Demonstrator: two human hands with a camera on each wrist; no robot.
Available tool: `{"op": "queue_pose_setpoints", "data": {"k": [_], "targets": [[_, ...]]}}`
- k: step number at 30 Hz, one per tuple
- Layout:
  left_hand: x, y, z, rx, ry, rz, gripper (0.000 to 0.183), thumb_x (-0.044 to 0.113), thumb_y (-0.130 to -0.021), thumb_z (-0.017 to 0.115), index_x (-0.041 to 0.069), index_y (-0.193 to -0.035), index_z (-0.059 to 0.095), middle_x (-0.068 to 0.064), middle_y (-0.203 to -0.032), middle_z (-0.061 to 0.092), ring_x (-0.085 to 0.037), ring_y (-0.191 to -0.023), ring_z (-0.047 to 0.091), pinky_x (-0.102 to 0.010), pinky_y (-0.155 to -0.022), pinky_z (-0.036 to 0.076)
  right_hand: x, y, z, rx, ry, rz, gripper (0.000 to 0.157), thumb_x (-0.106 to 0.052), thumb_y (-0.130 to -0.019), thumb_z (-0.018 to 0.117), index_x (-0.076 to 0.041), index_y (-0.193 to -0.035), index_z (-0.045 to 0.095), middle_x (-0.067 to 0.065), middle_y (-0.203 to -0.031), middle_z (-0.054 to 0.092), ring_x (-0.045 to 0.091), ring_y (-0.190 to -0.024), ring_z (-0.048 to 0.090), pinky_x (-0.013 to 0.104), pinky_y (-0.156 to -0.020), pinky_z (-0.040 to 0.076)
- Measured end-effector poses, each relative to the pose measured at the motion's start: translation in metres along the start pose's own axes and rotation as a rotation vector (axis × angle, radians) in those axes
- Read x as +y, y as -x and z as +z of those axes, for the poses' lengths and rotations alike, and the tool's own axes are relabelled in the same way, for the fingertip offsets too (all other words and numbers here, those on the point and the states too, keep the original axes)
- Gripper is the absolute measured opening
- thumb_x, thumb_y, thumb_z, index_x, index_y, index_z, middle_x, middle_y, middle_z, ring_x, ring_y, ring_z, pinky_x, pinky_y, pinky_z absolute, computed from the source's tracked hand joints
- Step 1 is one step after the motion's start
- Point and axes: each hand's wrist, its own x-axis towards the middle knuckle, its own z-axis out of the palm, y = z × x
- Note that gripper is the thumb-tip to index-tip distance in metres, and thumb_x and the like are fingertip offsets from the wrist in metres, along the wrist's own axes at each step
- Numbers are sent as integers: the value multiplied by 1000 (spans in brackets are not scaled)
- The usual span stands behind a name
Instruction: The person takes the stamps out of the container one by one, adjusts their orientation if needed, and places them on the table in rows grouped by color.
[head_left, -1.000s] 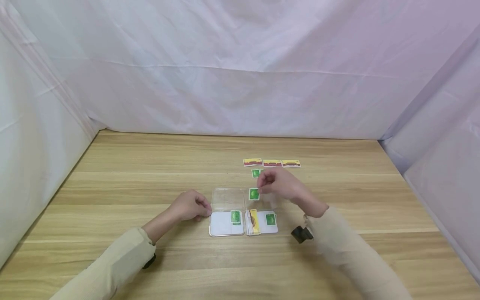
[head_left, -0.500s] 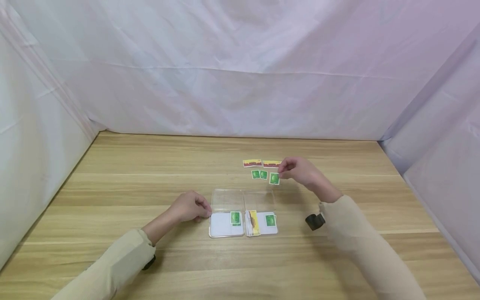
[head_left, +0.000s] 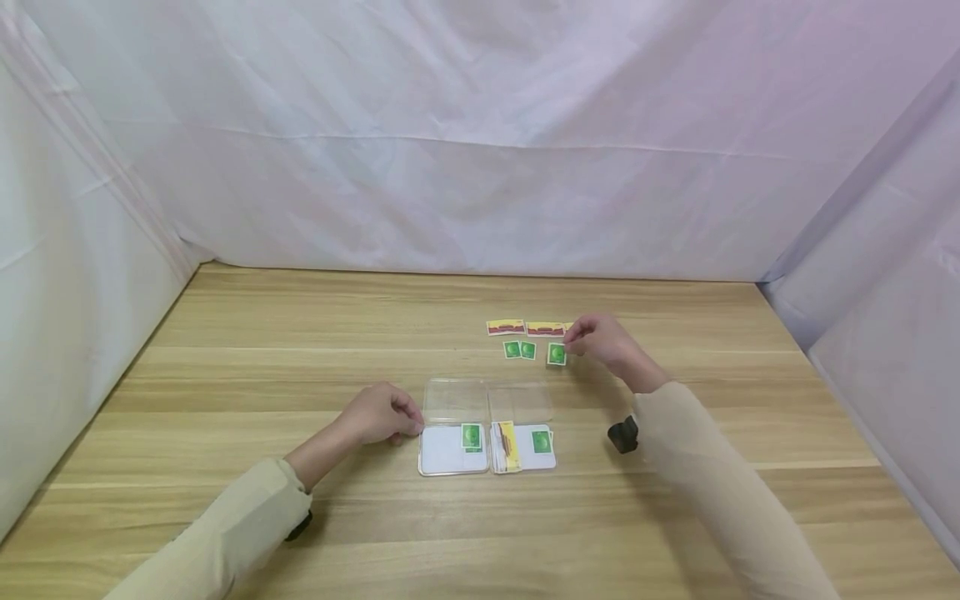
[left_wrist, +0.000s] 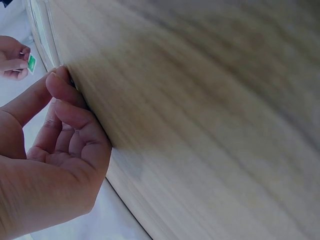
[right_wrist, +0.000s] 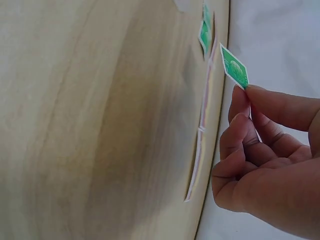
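My right hand point(head_left: 603, 340) pinches a green stamp point(head_left: 557, 354) by its edge, thumb against forefinger. The right wrist view shows this green stamp point(right_wrist: 235, 67) held above the table. My left hand point(head_left: 378, 412) pinches the left edge of an open clear plastic case point(head_left: 455, 400) near its hinge, other fingers curled. In the case's left half, a green stamp point(head_left: 471, 435) lies on a white card point(head_left: 441, 450). Its right half holds a yellow stamp point(head_left: 507, 446) over a white stack, and another green stamp point(head_left: 542, 442).
Behind the case, two small green stamps point(head_left: 512, 349) lie side by side on the wooden table point(head_left: 360, 333). Beyond them runs a row of yellow and red stamps point(head_left: 506, 327), its right end partly hidden by my right hand. White cloth point(head_left: 465, 200) encloses the table.
My right hand has moved right and away from me, carrying the green stamp from above the case to beside the two small green stamps. My left hand stays put.
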Motion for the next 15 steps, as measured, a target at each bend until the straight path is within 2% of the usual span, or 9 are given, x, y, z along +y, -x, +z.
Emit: {"op": "queue_pose_setpoints", "data": {"k": [9,15], "targets": [[-2,-1,1,2,8,2,4,4,-79,71,1,-77,68,-1,-68,62,-12,-54,53,-25,-55,45,5,-13,7,48,49,90,8,3,-84,59,4,-91,63,13,-94,56,23,-83,47,32,-73,39],[-1,-3,2,10,3,-6,4,5,-79,71,2,-77,68,0,-68,62,-13,-54,54,-25,-56,44,7,-18,13,69,56,126,7,2,-84,61,4,-91,63,10,-90,54,22,-79,45,29,-68,38]]}}
